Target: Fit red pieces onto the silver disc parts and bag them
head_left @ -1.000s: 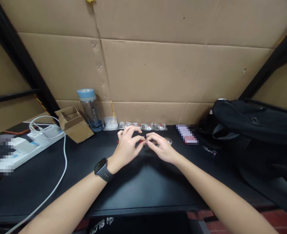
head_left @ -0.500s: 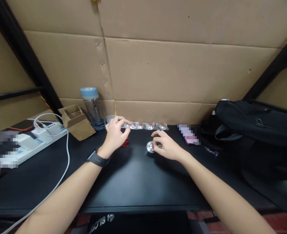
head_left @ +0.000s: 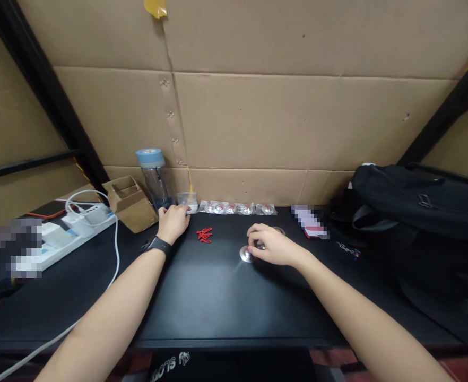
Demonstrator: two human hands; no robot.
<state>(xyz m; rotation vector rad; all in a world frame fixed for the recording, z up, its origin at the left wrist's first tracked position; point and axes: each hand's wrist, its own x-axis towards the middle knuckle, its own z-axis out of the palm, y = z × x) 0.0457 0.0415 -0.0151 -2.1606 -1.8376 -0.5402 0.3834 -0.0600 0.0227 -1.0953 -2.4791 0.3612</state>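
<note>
Left arm is stretched long across the black table (head_left: pixel 218 297), wrist turned palm-down, black watch (head_left: pixel 157 245) facing up. My left hand (head_left: pixel 173 222) sits half-curled, knuckles raised, and its fingertips are right up against a small clear packet (head_left: pixel 188 201) just past them, by the cardboard wall (head_left: pixel 282 122). Touching it, yes, but whether I've actually got hold of it, I can't tell from here. To that hand's left stand the water bottle (head_left: pixel 156 178) and an open cardboard box (head_left: pixel 130 204). To its right, near the knuckles, lies a little heap of red pieces (head_left: pixel 204 235), loose on the table and apart from both hands. My right arm comes in at a slant, forearm low, wrist bent down. My right hand (head_left: pixel 269 245) is clawed over, fingers and thumb closed on the rim of a silver disc (head_left: pixel 245 254), which lies on the table under my fingertips. A second disc (head_left: pixel 278 230) peeks out just behind that hand. Beyond it a row of clear packets (head_left: pixel 237 208) lines the wall, and a black bag (head_left: pixel 417 207) sits well off to its right.
</note>
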